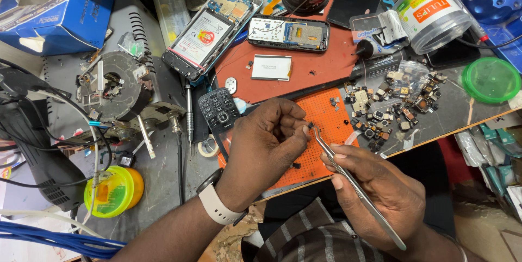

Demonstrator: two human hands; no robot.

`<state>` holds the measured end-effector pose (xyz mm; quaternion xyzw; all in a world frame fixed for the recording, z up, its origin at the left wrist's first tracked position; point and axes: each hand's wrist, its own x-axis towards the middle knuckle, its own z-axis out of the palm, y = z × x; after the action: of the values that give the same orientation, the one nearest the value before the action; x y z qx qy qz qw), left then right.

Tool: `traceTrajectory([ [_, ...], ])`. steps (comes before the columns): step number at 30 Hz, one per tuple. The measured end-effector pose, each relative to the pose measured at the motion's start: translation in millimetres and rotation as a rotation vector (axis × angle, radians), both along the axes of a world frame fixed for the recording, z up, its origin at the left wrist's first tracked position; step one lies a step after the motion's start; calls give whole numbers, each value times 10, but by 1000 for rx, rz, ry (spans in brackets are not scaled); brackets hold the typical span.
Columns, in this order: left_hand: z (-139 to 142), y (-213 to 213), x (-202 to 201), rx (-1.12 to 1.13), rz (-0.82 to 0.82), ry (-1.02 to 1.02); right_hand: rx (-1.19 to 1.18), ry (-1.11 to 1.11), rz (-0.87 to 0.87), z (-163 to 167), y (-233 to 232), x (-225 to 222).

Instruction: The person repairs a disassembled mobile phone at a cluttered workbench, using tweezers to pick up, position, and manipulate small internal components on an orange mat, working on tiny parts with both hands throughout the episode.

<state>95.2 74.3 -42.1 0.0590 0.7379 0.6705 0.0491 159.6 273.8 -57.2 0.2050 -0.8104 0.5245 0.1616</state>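
My left hand (pixel 266 150) hovers over the orange perforated mat (pixel 326 112), fingers curled, pinching a tiny dark part (pixel 310 125) at the fingertips. My right hand (pixel 383 191) grips metal tweezers (pixel 353 183) whose tips meet that small part. A white watch strap (pixel 216 206) wraps my left wrist. A black phone keypad (pixel 218 108) lies just left of my left hand.
An opened smartphone (pixel 211 31) and a small opened phone (pixel 289 33) lie behind on a red mat (pixel 326 63), with a white battery (pixel 271 68). Several tiny camera modules (pixel 394 101) are heaped right. A green lid (pixel 491 79), a clear tub (pixel 432 16) and a yellow flux tin (pixel 113 191) stand around.
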Motion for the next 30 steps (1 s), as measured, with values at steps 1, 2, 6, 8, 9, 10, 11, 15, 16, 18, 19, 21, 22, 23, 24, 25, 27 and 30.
traceTrajectory([
  [1,3,2,-1,-6,4,-9,4,3,-1,8,-3,-1],
  [2,0,8,7,-6,6,4,-10,-8,-2,6,-5,6],
  [6,-11,27,13,-2,8,6,-44,-14,-5,-9,-11,18],
  [8,-22,40,15,-12,10,22,-36,2,1,-19,11,19],
  [9,-28,49,13,-26,10,49,-25,12,5,-20,31,18],
  [10,-31,54,11,-40,10,77,-15,22,9,-23,48,15],
  [11,-30,54,11,-26,8,69,-28,17,12,-26,54,12],
  [15,-30,52,0,-17,2,-3,-75,-8,21,-44,58,1],
  [16,-28,51,-11,-27,5,-29,-84,-13,25,-43,60,-6],
  [18,-26,55,-16,-31,-5,9,-50,-25,15,-25,83,-5],
  [19,-26,58,-20,-32,-10,29,-33,-30,11,-12,99,-8],
  [21,-25,60,-25,-15,-14,31,11,-35,-6,10,129,-22],
  [22,-28,56,-29,-5,-17,30,34,-40,-15,17,140,-31],
  [23,-24,41,-30,-15,-23,23,38,-54,-13,25,146,-39],
  [24,-18,19,-32,-24,-30,18,41,-67,-11,33,149,-49],
  [25,-14,9,-32,-32,-35,12,45,-80,-8,44,163,-57],
  [27,-4,-10,-49,-48,-46,23,90,-108,-17,69,188,-76],
  [30,12,-18,-70,-72,-47,51,86,-157,-10,83,203,-109],
])
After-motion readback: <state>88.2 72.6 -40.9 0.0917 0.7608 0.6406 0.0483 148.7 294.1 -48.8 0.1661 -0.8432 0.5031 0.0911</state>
